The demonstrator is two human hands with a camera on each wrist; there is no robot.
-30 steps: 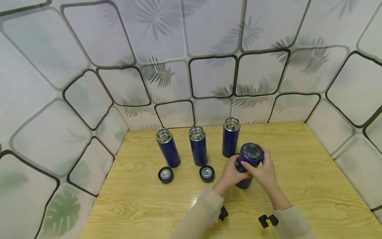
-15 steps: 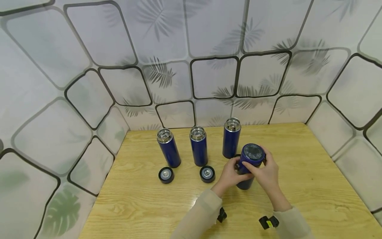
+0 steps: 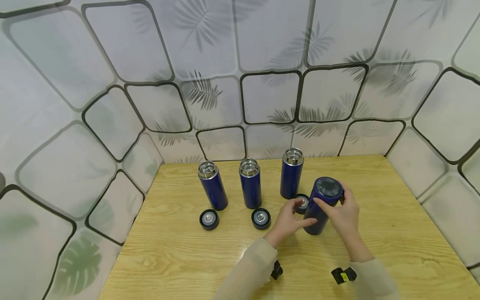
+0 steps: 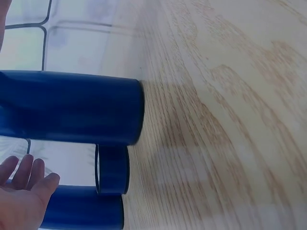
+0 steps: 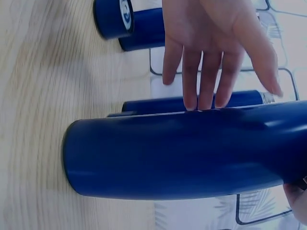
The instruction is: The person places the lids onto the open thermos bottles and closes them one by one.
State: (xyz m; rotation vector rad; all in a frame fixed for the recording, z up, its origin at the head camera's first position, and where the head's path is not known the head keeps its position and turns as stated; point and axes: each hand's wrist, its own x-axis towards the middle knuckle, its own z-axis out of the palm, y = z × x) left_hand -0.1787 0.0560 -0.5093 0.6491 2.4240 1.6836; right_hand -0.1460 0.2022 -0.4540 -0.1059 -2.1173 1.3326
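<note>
My right hand holds a blue thermos bottle near its dark, glossy round top. The bottle's lower end is at or close to the tabletop; contact is not clear. On its left side is my left hand, thumb towards the bottle, fingers by a lid lying inner side up. In the left wrist view the held bottle lies apart from the left hand. The right wrist view has the left hand's fingers extended behind the held bottle.
Three uncapped blue thermos bottles stand towards the back: one on the left, one in the middle, one farther right. Two more lids, one left and one right, lie in front on the wooden table. Patterned walls surround it.
My right hand has moved the thermos bottle slightly to the right. My left hand has let go of it and opened, and the lid behind is more exposed.
</note>
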